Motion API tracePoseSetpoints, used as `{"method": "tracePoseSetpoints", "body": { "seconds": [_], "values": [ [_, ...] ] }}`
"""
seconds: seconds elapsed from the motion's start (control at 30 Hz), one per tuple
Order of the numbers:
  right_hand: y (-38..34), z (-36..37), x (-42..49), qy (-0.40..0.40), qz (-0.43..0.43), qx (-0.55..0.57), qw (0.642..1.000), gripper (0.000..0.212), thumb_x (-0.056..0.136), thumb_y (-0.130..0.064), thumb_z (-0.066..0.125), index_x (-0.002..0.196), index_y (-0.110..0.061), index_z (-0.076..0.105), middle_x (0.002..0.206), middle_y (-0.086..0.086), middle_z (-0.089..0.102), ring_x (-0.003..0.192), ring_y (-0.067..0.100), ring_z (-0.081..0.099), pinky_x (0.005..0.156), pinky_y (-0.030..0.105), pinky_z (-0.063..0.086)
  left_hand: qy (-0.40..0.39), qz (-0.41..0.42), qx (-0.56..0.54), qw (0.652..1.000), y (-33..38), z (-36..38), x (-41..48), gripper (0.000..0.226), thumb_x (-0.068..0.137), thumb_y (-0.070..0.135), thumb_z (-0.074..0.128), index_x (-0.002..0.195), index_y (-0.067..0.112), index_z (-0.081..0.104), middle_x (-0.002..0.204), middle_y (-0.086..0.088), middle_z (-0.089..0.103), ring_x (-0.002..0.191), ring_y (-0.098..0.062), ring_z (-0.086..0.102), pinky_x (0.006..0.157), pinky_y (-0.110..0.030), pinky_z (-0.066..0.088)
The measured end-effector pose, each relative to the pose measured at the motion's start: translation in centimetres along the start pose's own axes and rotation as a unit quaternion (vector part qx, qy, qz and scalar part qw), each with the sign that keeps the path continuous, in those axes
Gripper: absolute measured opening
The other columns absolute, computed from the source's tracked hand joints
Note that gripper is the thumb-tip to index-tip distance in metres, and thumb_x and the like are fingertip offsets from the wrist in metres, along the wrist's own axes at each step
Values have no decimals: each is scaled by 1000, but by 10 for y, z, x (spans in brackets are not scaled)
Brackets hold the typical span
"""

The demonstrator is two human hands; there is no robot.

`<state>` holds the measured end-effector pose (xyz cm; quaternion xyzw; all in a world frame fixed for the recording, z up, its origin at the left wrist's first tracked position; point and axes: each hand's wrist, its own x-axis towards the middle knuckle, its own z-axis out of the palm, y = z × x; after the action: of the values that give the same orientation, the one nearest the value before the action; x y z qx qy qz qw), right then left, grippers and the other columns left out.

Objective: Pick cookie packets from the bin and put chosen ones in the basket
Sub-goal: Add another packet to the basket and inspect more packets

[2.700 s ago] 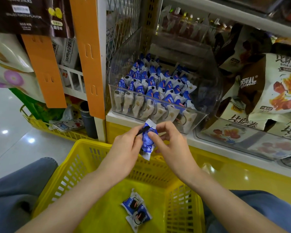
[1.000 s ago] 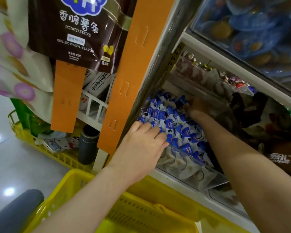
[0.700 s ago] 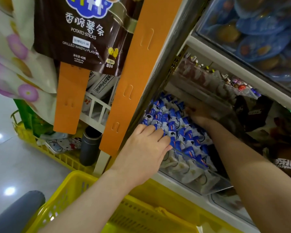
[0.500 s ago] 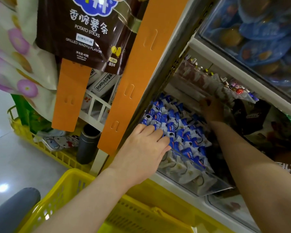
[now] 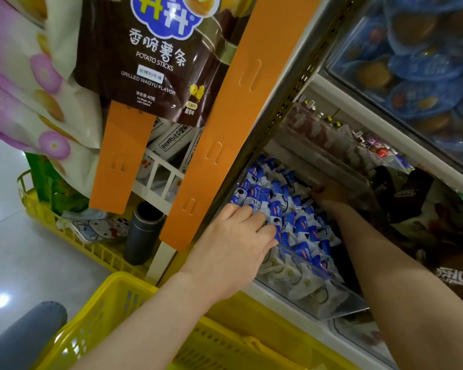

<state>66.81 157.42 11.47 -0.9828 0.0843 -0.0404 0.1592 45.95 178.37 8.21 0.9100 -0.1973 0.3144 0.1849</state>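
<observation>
Packets [image 5: 292, 217] filled the bin [image 5: 340, 311] above your basket [image 5: 99, 311]; your left hand [image 5: 233, 247] lay flat-fingered on them, holding nothing, while whether your right hand [image 5: 330, 194], far back, held anything couldn't be told.

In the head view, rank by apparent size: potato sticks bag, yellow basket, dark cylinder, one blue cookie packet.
1. The potato sticks bag and the yellow basket: both largest, each cut off by the frame, so unranked.
2. The dark cylinder.
3. The cookie packet.
</observation>
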Motion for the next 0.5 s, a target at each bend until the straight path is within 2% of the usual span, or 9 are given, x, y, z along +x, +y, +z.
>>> {"method": "tracePoseSetpoints", "body": {
  "seconds": [0.07, 0.2, 0.3, 0.37, 0.4, 0.47, 0.5],
  "values": [
    [-2, 0, -4, 16, 4, 5, 1000, 21, 92, -29, 55, 97, -9, 62, 102, 15, 62, 81, 25, 58, 85, 41, 50, -6, -2, -3, 1000, 0, -1, 0, 33, 91, 32, 33, 88, 23, 65, 84, 6, 65, 78, -14, 57, 77, -31, 47],
    [-18, -12, -21, 124, 4, 93, 988, 25, 96, -24, 46, 109, -6, 58, 112, 17, 60, 103, 32, 57, 92, 42, 45, -13, 1, -5, 1000, 1, -2, 0, 29, 90, 30, 37, 87, 22, 65, 83, 5, 65, 78, -15, 58, 78, -32, 47],
    [-36, -28, -47, 174, -39, 137, 974, 24, 97, -26, 43, 109, -9, 54, 112, 14, 59, 103, 30, 56, 91, 41, 45, -40, -9, -6, 999, 2, -5, -1, 29, 91, 31, 37, 92, 22, 65, 88, 4, 66, 84, -16, 59, 83, -35, 45],
    [-46, -37, -73, 201, -102, 153, 962, 26, 97, -27, 43, 109, -7, 54, 105, 11, 62, 91, 20, 59, 80, 31, 48, -65, -32, -35, 997, 4, -7, -1, 31, 95, 32, 32, 106, 23, 59, 102, 5, 62, 98, -15, 54, 95, -33, 35],
    [-49, -42, -88, 216, -134, 164, 953, 25, 97, -26, 44, 108, -7, 54, 98, 6, 62, 80, 9, 58, 70, 19, 46, -61, -54, -72, 994, 6, -7, -2, 30, 97, 32, 31, 114, 24, 55, 111, 7, 58, 107, -13, 48, 100, -29, 28],
    [-53, -50, -122, 235, -186, 207, 931, 16, 95, -23, 48, 104, -11, 55, 82, -11, 57, 65, -9, 52, 54, 3, 37, -28, -107, -170, 979, 12, -9, -3, 31, 97, 31, 34, 125, 26, 46, 124, 11, 49, 116, -3, 36, 101, -20, 21],
    [-53, -53, -140, 234, -212, 240, 918, 9, 94, -22, 50, 99, -15, 54, 79, -17, 53, 65, -12, 54, 54, 2, 39, -5, -136, -218, 966, 17, -11, -5, 32, 97, 31, 36, 128, 26, 43, 124, 13, 46, 115, 3, 33, 100, -17, 22]
  ]
}}
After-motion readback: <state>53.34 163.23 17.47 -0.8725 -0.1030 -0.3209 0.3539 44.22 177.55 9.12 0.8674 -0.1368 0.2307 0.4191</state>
